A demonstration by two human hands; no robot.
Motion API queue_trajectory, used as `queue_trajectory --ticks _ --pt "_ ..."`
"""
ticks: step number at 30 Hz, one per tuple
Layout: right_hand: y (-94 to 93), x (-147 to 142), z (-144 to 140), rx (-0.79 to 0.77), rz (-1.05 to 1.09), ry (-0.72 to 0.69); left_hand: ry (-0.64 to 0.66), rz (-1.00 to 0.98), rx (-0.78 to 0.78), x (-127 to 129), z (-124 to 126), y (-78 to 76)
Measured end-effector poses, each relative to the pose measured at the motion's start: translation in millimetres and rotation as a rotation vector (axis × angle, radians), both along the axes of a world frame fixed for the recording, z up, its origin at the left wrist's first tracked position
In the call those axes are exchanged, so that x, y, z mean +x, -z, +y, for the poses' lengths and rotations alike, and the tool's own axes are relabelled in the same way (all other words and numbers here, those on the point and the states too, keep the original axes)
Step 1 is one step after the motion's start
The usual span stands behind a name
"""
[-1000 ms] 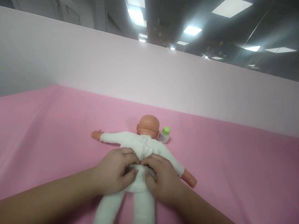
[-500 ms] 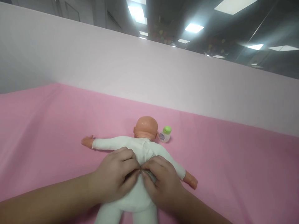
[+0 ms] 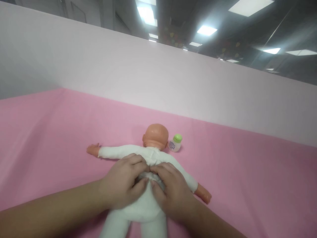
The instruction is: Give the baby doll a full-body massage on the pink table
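Note:
A baby doll point(image 3: 138, 213) with a white cloth body lies face down, its bald head point(image 3: 156, 135) away from me and its arms spread. My left hand point(image 3: 125, 181) rests on the left of its back, and my right hand point(image 3: 173, 190) on the right. Fingers and thumbs curl around a raised fold of white cloth point(image 3: 150, 176) at the middle of the back. The fingertips of the two hands nearly meet above the fold, thumbs below it. The doll's face is hidden.
A small clear bottle with a green cap point(image 3: 175, 143) stands just right of the doll's head. Pink sheeting point(image 3: 247, 172) covers the surface. A white wall panel point(image 3: 148, 72) rises behind it, with dark glass point(image 3: 178, 19) reflecting ceiling lights above.
The fingertips have moved slightly up the back, away from the thumbs, which were pinched close to them. More of the white cloth fold now shows between fingers and thumbs.

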State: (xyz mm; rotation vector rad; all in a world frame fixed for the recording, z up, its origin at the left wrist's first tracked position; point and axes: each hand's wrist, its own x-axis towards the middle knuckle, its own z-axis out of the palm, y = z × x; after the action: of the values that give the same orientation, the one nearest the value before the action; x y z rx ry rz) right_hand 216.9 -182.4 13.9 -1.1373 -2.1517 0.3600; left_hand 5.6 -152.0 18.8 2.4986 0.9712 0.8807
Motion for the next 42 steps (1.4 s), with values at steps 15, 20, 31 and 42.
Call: queue_trajectory --ticks 15,20,31,42 --pt "4.6 1.1 0.7 0.101 0.013 0.066 -0.044 0.05 0.187 -0.2 -6.8 0.3" --pt "5.0 3.2 2.1 0.013 -0.029 0.053 -0.03 0.053 0.072 1.3 -3.4 -2.3" --pt "9.8 2.7 -0.8 0.123 -0.083 0.134 -0.081 0.186 0.226 -1.4 -4.3 7.1" --pt "8.7 1.9 1.6 0.046 -0.169 0.137 -0.063 0.277 0.13 -2.6 -1.7 6.9"
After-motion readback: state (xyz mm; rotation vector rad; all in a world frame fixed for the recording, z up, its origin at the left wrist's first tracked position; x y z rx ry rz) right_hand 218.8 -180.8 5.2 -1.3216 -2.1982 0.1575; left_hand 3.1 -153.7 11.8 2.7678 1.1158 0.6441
